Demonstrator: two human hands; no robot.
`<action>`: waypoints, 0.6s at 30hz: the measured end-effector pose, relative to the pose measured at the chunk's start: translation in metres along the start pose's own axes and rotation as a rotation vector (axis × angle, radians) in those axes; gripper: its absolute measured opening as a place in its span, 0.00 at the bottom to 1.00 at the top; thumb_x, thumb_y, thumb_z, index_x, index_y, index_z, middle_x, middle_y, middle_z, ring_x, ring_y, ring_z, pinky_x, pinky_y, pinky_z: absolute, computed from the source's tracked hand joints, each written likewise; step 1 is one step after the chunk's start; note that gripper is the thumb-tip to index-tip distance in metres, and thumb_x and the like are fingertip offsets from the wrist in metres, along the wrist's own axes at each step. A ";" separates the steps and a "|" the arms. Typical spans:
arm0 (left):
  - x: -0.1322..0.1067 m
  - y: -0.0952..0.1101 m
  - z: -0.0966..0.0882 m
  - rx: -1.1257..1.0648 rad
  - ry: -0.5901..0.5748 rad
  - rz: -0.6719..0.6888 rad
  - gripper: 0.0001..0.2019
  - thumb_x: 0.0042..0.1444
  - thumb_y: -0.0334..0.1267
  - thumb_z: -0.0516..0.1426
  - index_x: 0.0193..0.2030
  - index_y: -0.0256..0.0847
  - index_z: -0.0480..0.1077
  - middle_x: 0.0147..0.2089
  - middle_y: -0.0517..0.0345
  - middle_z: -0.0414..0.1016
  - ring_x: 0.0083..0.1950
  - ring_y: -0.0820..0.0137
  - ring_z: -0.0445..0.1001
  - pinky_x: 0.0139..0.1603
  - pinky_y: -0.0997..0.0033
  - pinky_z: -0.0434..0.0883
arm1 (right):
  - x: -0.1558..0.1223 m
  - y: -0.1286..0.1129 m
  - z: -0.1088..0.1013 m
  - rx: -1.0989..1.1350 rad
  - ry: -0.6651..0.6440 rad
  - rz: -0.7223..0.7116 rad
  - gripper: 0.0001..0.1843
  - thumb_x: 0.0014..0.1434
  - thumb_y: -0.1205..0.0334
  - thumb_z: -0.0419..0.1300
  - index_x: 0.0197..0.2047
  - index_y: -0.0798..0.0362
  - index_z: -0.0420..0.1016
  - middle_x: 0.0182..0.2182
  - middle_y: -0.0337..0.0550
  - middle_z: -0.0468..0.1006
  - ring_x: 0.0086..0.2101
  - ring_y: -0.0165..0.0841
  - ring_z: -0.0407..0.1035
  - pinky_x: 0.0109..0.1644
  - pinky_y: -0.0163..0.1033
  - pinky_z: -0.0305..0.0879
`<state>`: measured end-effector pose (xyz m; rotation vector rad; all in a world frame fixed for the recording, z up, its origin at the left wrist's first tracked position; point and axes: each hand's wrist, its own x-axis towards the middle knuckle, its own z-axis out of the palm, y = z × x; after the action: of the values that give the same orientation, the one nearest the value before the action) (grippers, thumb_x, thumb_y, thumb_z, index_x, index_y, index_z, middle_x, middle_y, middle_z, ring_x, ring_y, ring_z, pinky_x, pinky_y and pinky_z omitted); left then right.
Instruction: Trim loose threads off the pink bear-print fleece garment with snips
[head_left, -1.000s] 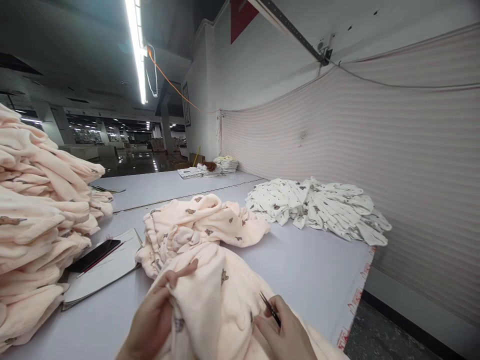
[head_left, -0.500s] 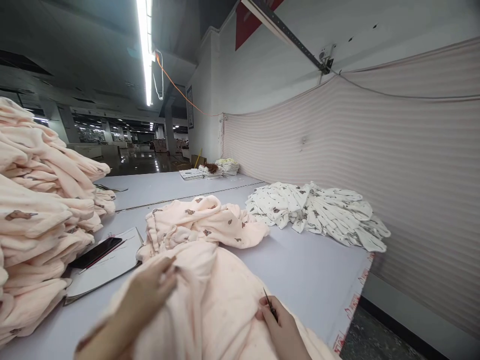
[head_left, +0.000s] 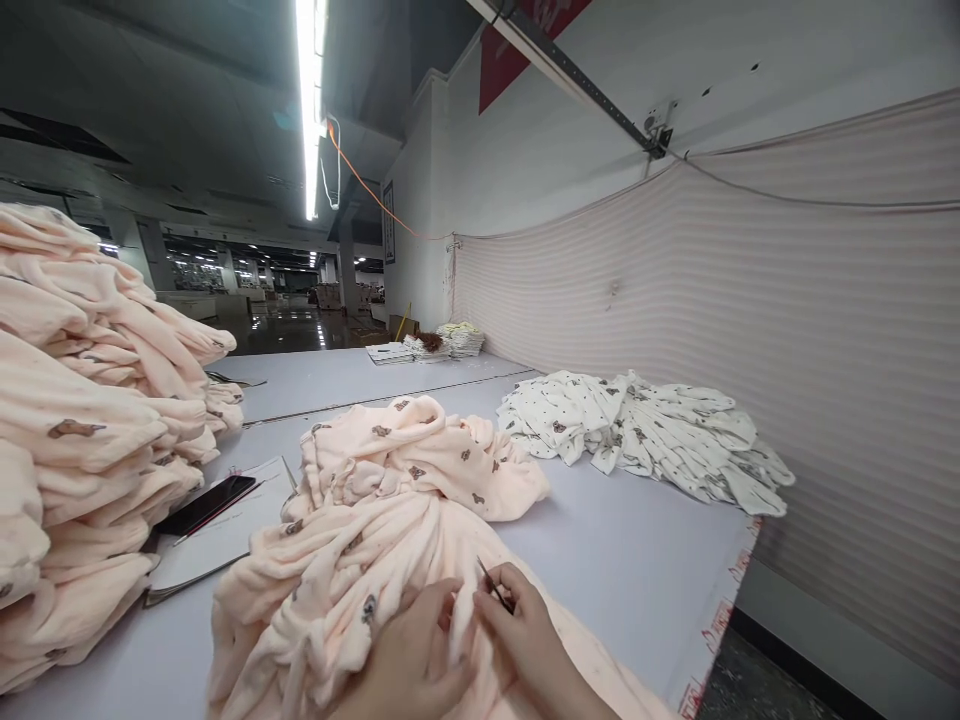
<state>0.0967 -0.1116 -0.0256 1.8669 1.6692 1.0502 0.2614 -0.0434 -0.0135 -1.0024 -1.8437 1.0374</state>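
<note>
At the near edge of the grey table (head_left: 630, 560), the left hand (head_left: 409, 665) bunches and pinches the peach garment (head_left: 337, 580) heaped there while the right hand (head_left: 529, 645) grips small snips (head_left: 491, 585) at a fold, apparently mid thread-trimming, so the next cut wants taut cloth and a careful tip.

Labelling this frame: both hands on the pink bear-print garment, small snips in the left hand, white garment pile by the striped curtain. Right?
Not quite. The head view shows the small snips in the right hand, not the left hand. Both hands are on the pink bear-print garment, and the white garment pile lies by the striped curtain.
</note>
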 end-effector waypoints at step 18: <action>0.000 -0.002 -0.024 -1.143 0.024 -0.369 0.07 0.47 0.34 0.61 0.34 0.42 0.68 0.35 0.63 0.75 0.38 0.70 0.71 0.39 0.74 0.65 | -0.010 -0.004 0.007 -0.301 -0.059 -0.046 0.10 0.52 0.60 0.59 0.38 0.44 0.78 0.33 0.38 0.76 0.33 0.35 0.72 0.35 0.33 0.61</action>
<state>0.0771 -0.1155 -0.0124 0.7717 0.9563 1.4074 0.2578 -0.0561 -0.0152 -1.1063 -2.1048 0.7835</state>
